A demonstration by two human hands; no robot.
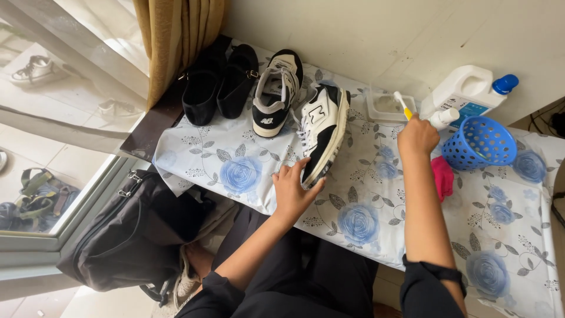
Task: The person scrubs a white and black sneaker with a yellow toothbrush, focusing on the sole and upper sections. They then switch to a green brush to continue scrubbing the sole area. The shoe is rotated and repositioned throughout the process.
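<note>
Two hands at work: both belong to the person wearing the camera, seated at the lower centre of the frame
Tilted sneaker point(321, 132): white and black, lying on its side at frame centre on the flowered cloth; toe end pointing toward the lower centre; sole edge turned to the right
Left hand point(292, 191): just below centre; fingers spread and partly curled against the toe end of the tilted sneaker, steadying it rather than enclosing it
Right hand point(416, 136): right of centre, closed in a fist round the handle of a toothbrush point(402, 105); white and yellow brush head sticking out above the knuckles
Small tray point(386, 107): clear, shallow, directly beside the brush head at upper centre-right; whether the bristles touch it cannot be told
Second sneaker point(274, 94): same colours, upright, heel toward the viewer, just left of the tilted one
Black shoes point(219, 79): a pair, upper centre-left, beside the second sneaker
White jug point(465, 91): blue cap, upper right, against the wall
Blue basket point(479, 141): perforated plastic, right of the right hand
Pink cloth point(442, 176): crumpled, below the basket, close to the right forearm
Table cover point(359, 224): pale with blue roses, under all of the above
Black bag point(132, 235): on the floor, lower left
Curtain point(176, 35): mustard, upper left, beside the window
</note>
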